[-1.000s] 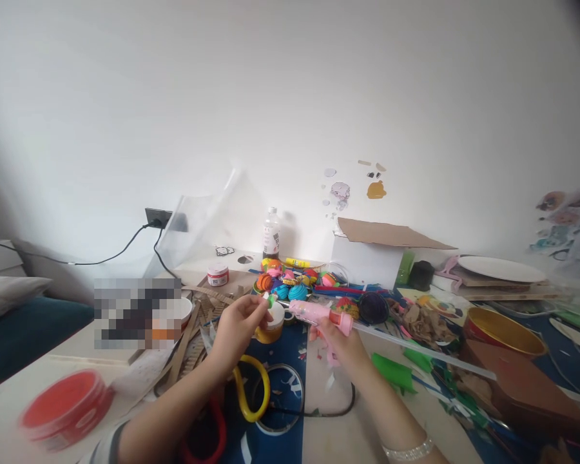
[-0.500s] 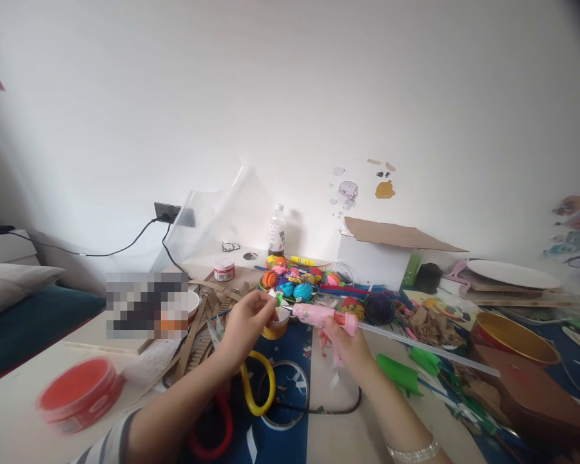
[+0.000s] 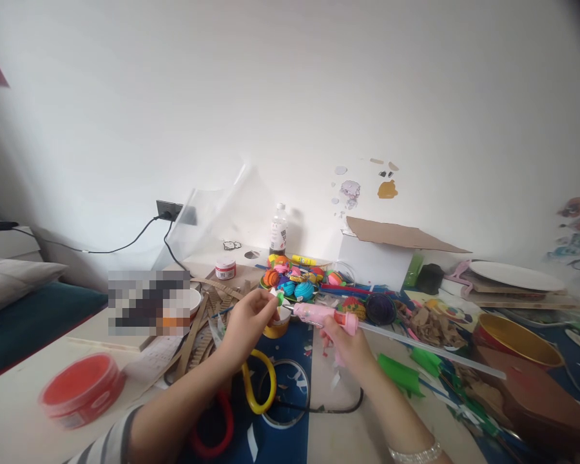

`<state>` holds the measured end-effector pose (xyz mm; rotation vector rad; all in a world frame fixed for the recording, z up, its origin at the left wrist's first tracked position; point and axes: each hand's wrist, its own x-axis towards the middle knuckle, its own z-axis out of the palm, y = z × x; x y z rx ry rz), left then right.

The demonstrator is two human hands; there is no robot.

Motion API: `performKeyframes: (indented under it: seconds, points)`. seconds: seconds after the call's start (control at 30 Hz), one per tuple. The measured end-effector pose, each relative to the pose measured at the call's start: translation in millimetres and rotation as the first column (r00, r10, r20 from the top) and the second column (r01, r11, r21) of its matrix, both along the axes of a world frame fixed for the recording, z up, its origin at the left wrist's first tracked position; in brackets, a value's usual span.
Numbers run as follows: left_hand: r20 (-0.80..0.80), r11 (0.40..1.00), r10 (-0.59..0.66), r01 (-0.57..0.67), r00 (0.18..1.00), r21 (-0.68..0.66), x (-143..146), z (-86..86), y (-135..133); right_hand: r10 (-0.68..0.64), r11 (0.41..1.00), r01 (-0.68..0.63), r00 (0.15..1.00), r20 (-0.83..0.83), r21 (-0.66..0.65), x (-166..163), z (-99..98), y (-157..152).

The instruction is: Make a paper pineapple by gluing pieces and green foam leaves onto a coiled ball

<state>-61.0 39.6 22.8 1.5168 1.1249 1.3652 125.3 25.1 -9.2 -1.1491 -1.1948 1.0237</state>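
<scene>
My right hand (image 3: 341,338) is wrapped round a pink hot glue gun (image 3: 319,314), from whose back a long clear glue stick (image 3: 430,351) sticks out. The nozzle points left, close to a small green and white piece (image 3: 280,298) that my left hand (image 3: 254,317) pinches between thumb and fingertips. What this piece is made into I cannot make out. Below the pinched fingers sits a yellow and white cup (image 3: 276,327), partly hidden. Just beyond lies a heap of colourful wrapped balls (image 3: 294,278).
Yellow-handled (image 3: 260,381) and red rings (image 3: 213,425) lie in front. A red tub (image 3: 81,390) stands left, a bottle (image 3: 279,230) by the wall. Cardboard strips (image 3: 203,322), a white box (image 3: 374,258), green scraps (image 3: 399,375) and a gold-lined bowl (image 3: 517,338) crowd the table. A black cord (image 3: 338,410) trails below the glue gun.
The view has shifted very slightly. Both hands keep nearly the same pose, with the glue gun's nozzle still beside the small green and white piece.
</scene>
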Motion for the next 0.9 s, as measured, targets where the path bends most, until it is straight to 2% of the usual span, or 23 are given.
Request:
performKeyframes:
  seconds: [0.9]
  points:
    - [-0.090, 0.999, 0.029, -0.025, 0.996, 0.038, -2.1, -1.7, 1.0, -0.058, 0.998, 0.057, 0.996, 0.067, 0.012, 0.3, 8.9, -5.9]
